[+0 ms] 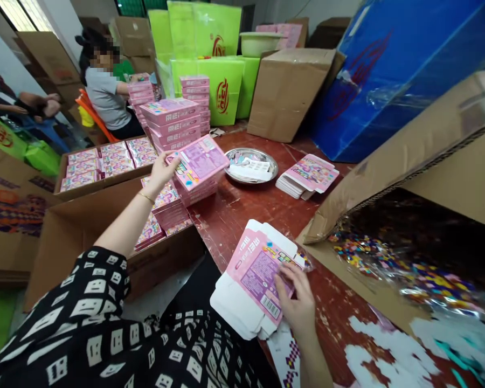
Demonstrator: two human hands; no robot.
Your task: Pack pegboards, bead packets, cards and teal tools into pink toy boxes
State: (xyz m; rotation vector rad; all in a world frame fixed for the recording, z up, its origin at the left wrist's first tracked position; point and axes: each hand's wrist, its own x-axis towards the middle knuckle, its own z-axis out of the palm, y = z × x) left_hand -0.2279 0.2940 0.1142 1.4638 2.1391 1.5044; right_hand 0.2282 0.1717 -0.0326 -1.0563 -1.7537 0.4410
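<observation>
The left hand [161,170] reached out and gripped the edge of a filled pink box [200,161], tilted atop a stack in the open carton [105,231] beside the bench [242,210]. The right hand [297,302], fingers spread, pressed a flat unfolded pink box [254,275] against the bench edge, steadying it. Beyond lay a metal dish [253,161], a stack of flat boxes [309,175] and a big carton of coloured candy [408,258] crowding the right; a seated person [105,97] worked farther off
</observation>
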